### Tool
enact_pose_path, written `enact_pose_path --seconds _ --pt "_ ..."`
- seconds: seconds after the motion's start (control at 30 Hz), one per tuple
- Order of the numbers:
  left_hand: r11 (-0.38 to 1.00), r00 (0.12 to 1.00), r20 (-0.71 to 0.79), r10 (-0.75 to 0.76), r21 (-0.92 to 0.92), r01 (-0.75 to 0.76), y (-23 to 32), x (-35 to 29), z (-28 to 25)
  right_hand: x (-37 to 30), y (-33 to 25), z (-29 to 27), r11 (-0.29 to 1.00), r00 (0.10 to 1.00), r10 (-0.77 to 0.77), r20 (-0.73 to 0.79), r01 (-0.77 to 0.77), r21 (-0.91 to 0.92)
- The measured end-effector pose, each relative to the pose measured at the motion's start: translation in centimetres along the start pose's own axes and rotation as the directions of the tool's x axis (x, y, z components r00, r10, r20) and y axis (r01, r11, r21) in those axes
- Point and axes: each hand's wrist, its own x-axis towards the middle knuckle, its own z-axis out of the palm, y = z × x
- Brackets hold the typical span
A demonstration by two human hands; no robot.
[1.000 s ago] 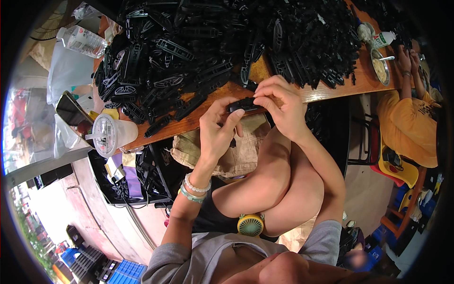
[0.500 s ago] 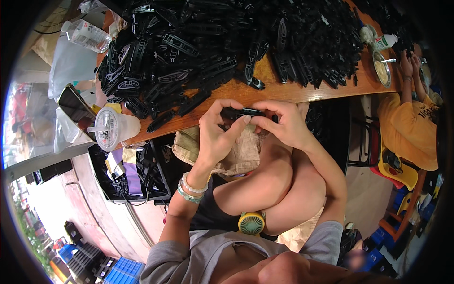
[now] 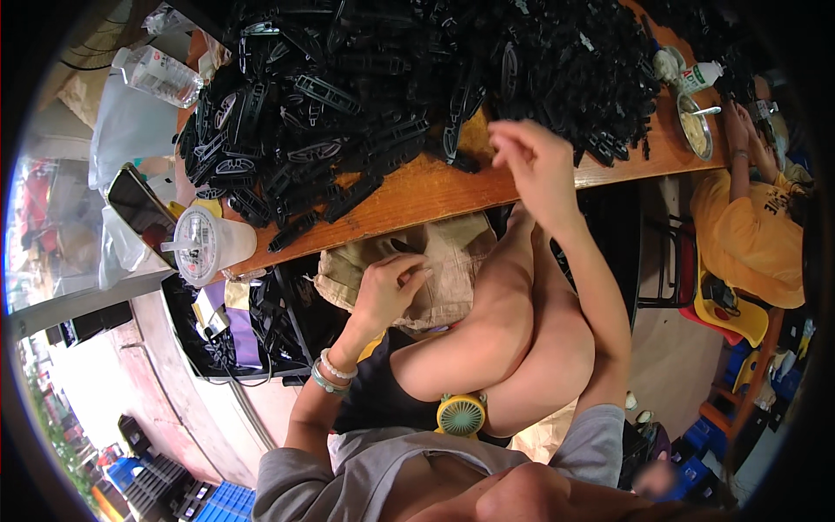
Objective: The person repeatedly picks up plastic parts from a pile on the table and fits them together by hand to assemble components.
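Observation:
My left hand (image 3: 389,289) is over the mouth of a tan woven sack (image 3: 448,274) at the table's front edge. Its fingers are loosely bent, with a gap between thumb and forefinger. Just past the fingertips shows a small black plastic part (image 3: 402,246), partly hidden; it seems out of my grasp. My right hand (image 3: 541,170) hovers above the table edge, fingers apart and partly bent, with nothing seen in it. Closest to it is a large heap of black plastic parts (image 3: 374,96), many of them long frames with open slots.
On the left are a lidded plastic cup (image 3: 222,244), a phone (image 3: 139,204) and a clear bottle (image 3: 161,74). Beneath the table is a black crate (image 3: 196,348) of parts. A metal bowl (image 3: 693,126) and a person in orange (image 3: 748,230) are at right. A small yellow fan (image 3: 461,416) rests near my lap.
Both hands were together around a black plastic part at the table edge. They have separated: the left came down to the sack, the right went up toward the heap.

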Motion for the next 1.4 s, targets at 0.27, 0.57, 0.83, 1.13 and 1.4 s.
enact_pose_path --seconds 0.27,0.57,0.83,1.13,1.4 --pt "0.814 0.711 -0.423 0.562 0.436 -0.384 10.1 13.4 -1.1 4.8 2.5 2.1 0.881 0.964 -0.251 -0.085 0.191 -0.433" --pt "0.831 0.701 -0.452 0.551 0.376 -0.411 9.0 14.0 -1.0 3.4 2.2 2.4 0.856 0.945 -0.300 -0.130 0.207 -0.473" --pt "0.957 0.843 -0.466 0.269 0.031 -0.288 4.9 3.3 -0.2 6.6 1.4 0.2 0.648 0.830 -0.537 -0.151 0.291 -0.704" --pt "0.726 0.616 -0.468 0.633 0.634 -0.265 3.0 6.3 -1.3 5.4 -0.4 0.6 0.586 0.822 -0.568 -0.055 0.356 -0.728" --pt "0.597 0.447 -0.440 0.779 0.739 -0.313 3.0 -0.2 -5.1 -2.4 -0.2 5.3 0.539 0.687 -0.651 0.323 0.718 -0.441"
